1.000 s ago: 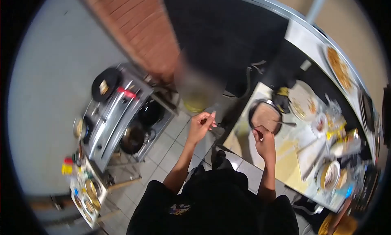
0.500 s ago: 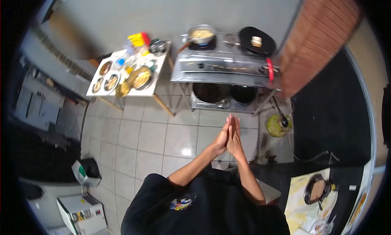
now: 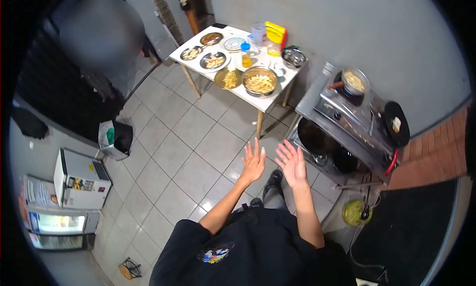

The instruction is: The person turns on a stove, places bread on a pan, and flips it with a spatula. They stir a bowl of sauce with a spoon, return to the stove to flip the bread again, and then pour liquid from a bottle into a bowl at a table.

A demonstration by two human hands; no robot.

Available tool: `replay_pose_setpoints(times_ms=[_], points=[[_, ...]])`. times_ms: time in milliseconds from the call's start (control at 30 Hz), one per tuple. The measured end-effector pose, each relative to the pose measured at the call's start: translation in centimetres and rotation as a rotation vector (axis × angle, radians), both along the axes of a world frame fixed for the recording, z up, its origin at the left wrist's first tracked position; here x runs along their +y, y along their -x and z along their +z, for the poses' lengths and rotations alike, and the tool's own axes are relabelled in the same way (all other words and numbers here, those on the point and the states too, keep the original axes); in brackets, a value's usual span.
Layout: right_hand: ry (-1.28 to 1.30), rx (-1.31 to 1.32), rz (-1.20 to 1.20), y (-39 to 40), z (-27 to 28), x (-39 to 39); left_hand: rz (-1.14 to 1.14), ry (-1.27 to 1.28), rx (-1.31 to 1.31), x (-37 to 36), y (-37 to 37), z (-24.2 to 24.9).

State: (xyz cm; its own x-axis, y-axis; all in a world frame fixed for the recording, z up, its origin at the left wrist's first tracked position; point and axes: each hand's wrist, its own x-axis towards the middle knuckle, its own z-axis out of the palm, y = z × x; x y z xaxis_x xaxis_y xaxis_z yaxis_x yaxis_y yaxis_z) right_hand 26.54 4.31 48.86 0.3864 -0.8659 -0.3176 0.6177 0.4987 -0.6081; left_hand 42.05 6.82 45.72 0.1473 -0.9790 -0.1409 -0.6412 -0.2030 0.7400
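My left hand (image 3: 254, 162) is raised over the tiled floor, its fingers spread and holding nothing. Level with it and a short gap to the right, my right hand (image 3: 292, 164) is also open, palm showing. Neither touches anything. Beyond them stands a white table (image 3: 184, 52) with a metal bowl of pale cut strips of food (image 3: 260, 83). Beside that bowl are a gold-coloured dish with yellowish food (image 3: 229, 79) and a dark plate of food (image 3: 214, 61). A blue-capped bottle (image 3: 246, 59) stands behind them.
To the right is a metal stove (image 3: 347, 110) with a pot of food (image 3: 354, 82) and a black pan (image 3: 396, 118). A green gas cylinder (image 3: 353, 213) sits on the floor. At left are a bin (image 3: 123, 141), a small fridge (image 3: 82, 182) and a stool (image 3: 130, 270). A blur hides part of the upper left.
My hands were pressed together and are now apart with fingers spread. The view has turned left, so the table sits nearer the middle and the stove farther right.
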Motion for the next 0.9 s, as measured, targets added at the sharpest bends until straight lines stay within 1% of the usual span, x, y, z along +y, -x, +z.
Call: replay_pose_setpoints(times_ms=[33,67,100,133,167,200,233,267,300,333,400,433,500,567,600,667,800,867,900], points=[[0.069,0.164,-0.048,-0.8,-0.6,-1.1,0.103,0.035,0.120,-0.4,-1.2,0.2],[0.138,0.324,-0.097,-1.6,-1.4,-2.0,0.132,0.033,0.123,-0.9,-2.3,0.3],[0.055,0.268,-0.120,-2.3,-2.2,-3.1,0.046,0.110,0.256,-1.3,-3.3,1.2],[0.056,0.264,-0.098,-2.9,-3.0,-4.2,-0.045,0.192,0.383,-2.1,-4.5,1.6],[0.035,0.274,-0.055,-3.4,-3.8,-5.1,-0.018,0.276,0.472,-3.1,-4.8,1.2],[0.013,0.285,-0.015,-4.2,-4.1,-6.2,-0.004,0.276,0.466,-4.2,-5.6,1.3],[-0.013,0.274,-0.063,-5.1,-4.5,-7.4,0.028,0.224,0.533,-5.3,-6.3,1.5],[-0.020,0.273,-0.051,-5.8,-4.9,-8.9,0.061,0.172,0.600,-6.4,-7.0,1.6],[0.002,0.282,-0.008,-6.5,-4.9,-10.5,0.097,0.188,0.660,-7.5,-7.8,1.9],[0.026,0.288,0.036,-7.4,-4.9,-12.4,0.111,0.186,0.657,-8.9,-8.8,1.4],[0.011,0.311,0.023,-9.1,-5.3,-16.1,0.097,0.259,0.617,-11.8,-11.0,0.9],[0.026,0.375,0.042,-9.6,-5.8,-18.2,0.141,0.178,0.632,-13.1,-12.1,1.0],[0.067,0.497,0.066,-11.2,-6.2,-21.6,0.170,0.184,0.661,-16.0,-14.3,1.0],[0.073,0.441,0.078,-12.7,-6.3,-24.3,0.194,0.187,0.734,-18.8,-16.1,0.6],[0.087,0.391,0.082,-13.2,-6.4,-25.2,0.195,0.171,0.734,-19.9,-16.8,0.9],[0.096,0.403,0.072,-14.5,-6.3,-26.8,0.236,0.102,0.703,-22.4,-18.1,1.7],[0.092,0.453,0.091,-15.9,-6.2,-29.6,0.176,0.090,0.739,-26.7,-19.8,0.4],[0.089,0.501,0.135,-15.9,-6.1,-30.9,0.168,0.089,0.697,-29.2,-20.4,0.0],[0.148,0.539,0.135,-15.7,-6.1,-31.5,0.142,0.095,0.707,-30.4,-20.7,-0.3]])
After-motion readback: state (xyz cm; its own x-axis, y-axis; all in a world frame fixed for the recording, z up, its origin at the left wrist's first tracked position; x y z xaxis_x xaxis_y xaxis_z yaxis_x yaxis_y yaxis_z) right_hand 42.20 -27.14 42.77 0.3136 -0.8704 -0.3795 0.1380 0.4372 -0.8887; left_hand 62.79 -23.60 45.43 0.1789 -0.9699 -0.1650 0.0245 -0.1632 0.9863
